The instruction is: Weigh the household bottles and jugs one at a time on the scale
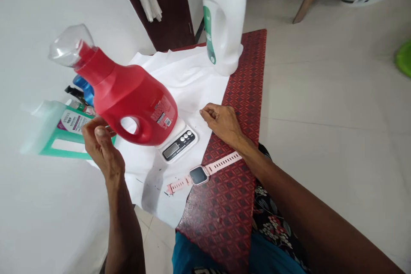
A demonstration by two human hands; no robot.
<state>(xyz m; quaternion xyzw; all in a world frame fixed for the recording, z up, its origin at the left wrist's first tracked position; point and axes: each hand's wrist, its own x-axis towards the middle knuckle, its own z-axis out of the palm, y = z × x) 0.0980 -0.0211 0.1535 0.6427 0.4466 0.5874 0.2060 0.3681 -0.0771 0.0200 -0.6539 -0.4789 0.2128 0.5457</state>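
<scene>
A large red detergent bottle (144,98) with a clear cap (72,45) stands on a white digital kitchen scale (180,143). My left hand (103,147) is beside the bottle's handle, thumb raised and fingers loosely bent; the fingertips are partly hidden, and I cannot tell whether they touch the bottle. On the white cloth (180,83) near the table's right side rests my right hand (223,122), its fingers curled in and the thumb against them, with nothing visible in it. A smartwatch with a pink strap (199,175) lies in front of the scale.
A white bottle with a green label (224,17) stands at the back of the red patterned table (221,205). Left of the red bottle are a green-and-clear jug (62,132) and a blue bottle (84,87). A wall (48,0) borders the left side.
</scene>
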